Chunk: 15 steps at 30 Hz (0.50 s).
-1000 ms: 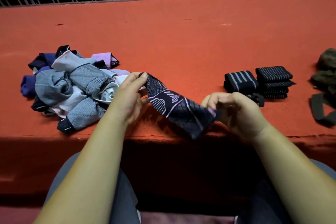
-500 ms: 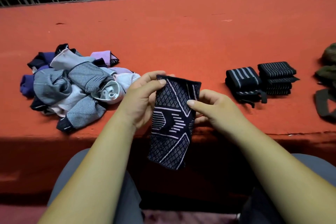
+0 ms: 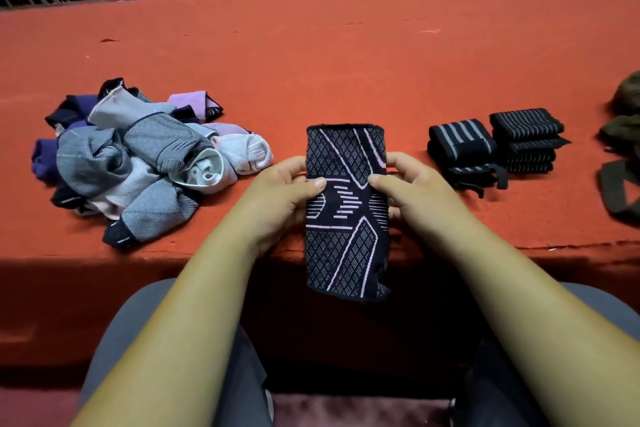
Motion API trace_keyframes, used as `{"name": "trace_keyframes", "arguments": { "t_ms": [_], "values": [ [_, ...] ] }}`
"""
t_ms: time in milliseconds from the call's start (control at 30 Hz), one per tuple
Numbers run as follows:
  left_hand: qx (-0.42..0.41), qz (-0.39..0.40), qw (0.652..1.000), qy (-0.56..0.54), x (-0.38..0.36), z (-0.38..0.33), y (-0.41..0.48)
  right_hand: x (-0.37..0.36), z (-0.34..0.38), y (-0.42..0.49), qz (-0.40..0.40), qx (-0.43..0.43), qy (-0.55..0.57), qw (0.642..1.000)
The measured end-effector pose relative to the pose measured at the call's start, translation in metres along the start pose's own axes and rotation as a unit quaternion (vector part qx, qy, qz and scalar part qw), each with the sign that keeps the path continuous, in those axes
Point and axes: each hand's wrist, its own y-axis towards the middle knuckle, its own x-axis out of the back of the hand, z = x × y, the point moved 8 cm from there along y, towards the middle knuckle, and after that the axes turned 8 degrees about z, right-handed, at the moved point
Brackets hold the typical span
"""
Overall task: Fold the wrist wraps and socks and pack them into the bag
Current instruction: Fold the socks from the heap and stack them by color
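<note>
Pinching the dark patterned sleeve (image 3: 344, 218) at centre frame, over the counter (image 3: 346, 62) edge, my left grip (image 3: 280, 198) and right grip (image 3: 410, 189) clamp its side edges; it looks soft, light and floppy, best held mid-edge.

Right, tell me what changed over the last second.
The patterned sleeve, stretched sideways between the hands a second ago, has been turned lengthwise and flattened. The right hand left its end and now pinches its right edge; the left hand pinches the left edge. The sock pile and folded wraps stayed put.
</note>
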Motion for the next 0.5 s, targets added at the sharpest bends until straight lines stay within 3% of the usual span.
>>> {"name": "trace_keyframes", "arguments": {
  "t_ms": [233,500],
  "values": [
    [-0.006,-0.047,0.999,0.011,0.0096,-0.0045,-0.0007,0.0085,0.0019,-0.0069,0.002,-0.008,-0.025,1.0],
    [0.008,-0.031,0.999,-0.014,0.007,-0.0006,0.001,0.0073,-0.0028,-0.0062,0.03,-0.021,0.045,0.998]
  ]
}}
